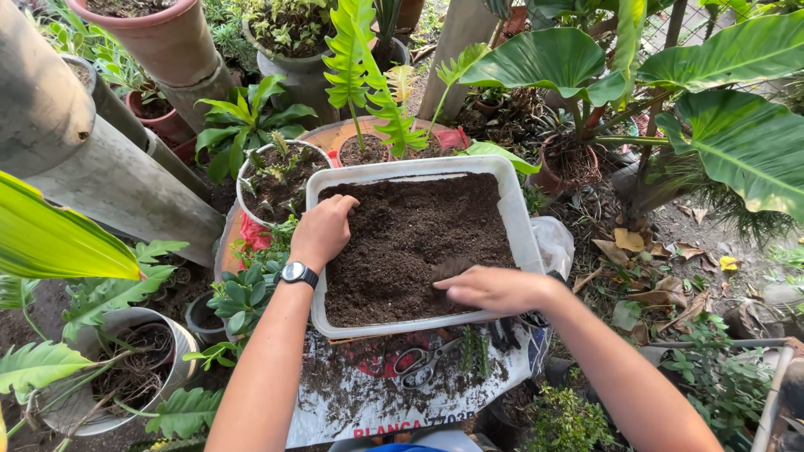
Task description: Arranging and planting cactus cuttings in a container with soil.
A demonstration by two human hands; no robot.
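Note:
A white plastic tub (523, 238) filled with dark soil (410, 230) sits in front of me among potted plants. My left hand (322, 228), with a black watch on the wrist, rests curled on the soil at the tub's left edge. My right hand (490, 289) lies flat on the soil near the tub's front edge, fingers pointing left and together, with some soil under the fingertips.
Scissors (419, 364) lie on a printed sack (368, 402) strewn with soil below the tub. A white pot with a small plant (272, 180) stands left of the tub. Large green leaves (737, 134) hang at the right, and concrete pipes (84, 159) lie at the left.

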